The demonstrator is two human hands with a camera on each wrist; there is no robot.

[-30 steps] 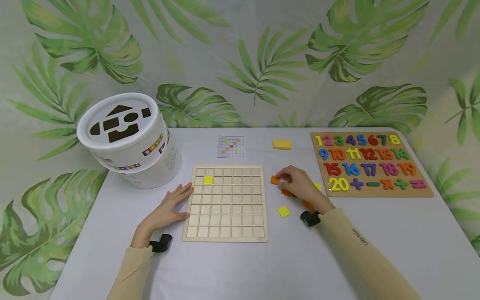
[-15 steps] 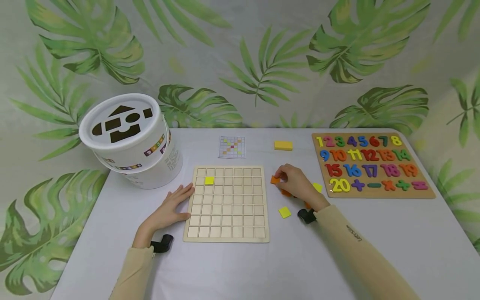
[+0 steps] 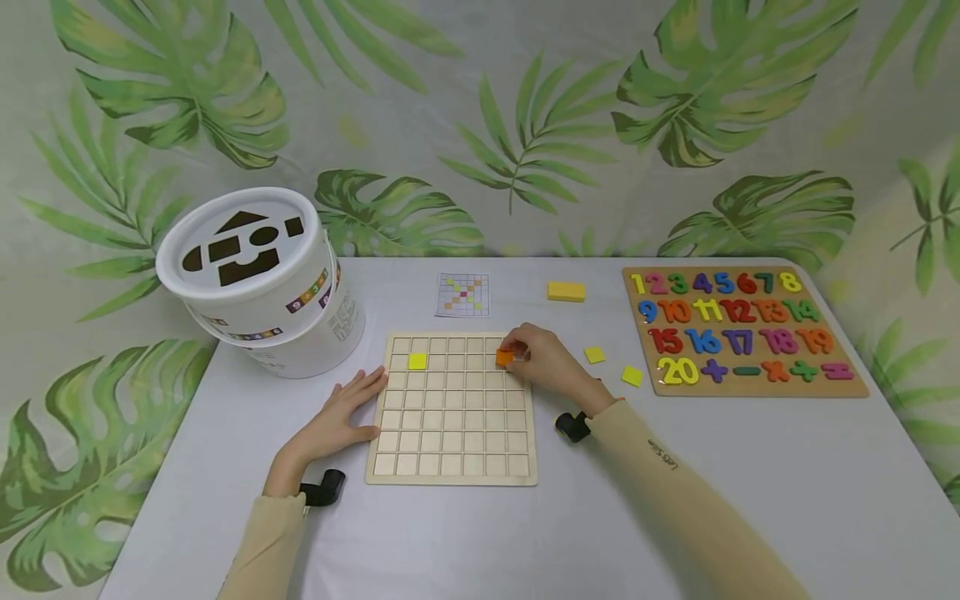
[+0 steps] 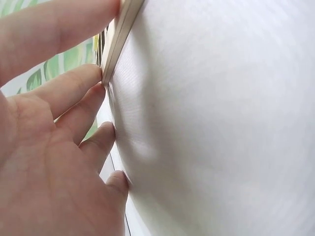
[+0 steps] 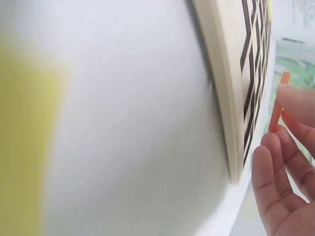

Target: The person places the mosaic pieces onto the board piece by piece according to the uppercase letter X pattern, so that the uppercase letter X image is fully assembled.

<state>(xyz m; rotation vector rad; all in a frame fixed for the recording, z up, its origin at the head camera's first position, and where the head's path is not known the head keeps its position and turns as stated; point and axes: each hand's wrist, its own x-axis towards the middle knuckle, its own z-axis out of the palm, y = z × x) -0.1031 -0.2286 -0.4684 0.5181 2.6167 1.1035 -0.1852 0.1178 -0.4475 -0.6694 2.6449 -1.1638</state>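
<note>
A pale wooden grid board [image 3: 452,481] lies in the middle of the table, with one yellow square tile [image 3: 417,361] in its second row from the far side. My left hand [image 3: 335,425] rests along the board's left edge, fingers extended, fingertips touching the rim. Over the board's far right corner, my right hand [image 3: 549,365] pinches an orange square tile [image 3: 504,357] between thumb and fingers. In the right wrist view that orange tile [image 5: 279,101] shows edge-on, held above the board's surface.
Yellow tiles [image 3: 632,376] lie right of the board, partly hidden by the right arm. Behind it are a small pattern card [image 3: 463,295] and a yellow block [image 3: 566,292]. A white bucket [image 3: 258,283] stands back left, a number puzzle board [image 3: 750,333] at right.
My right hand has picked up an orange tile from the table beside the board and carried it left over the board. My left hand has stayed in place.
</note>
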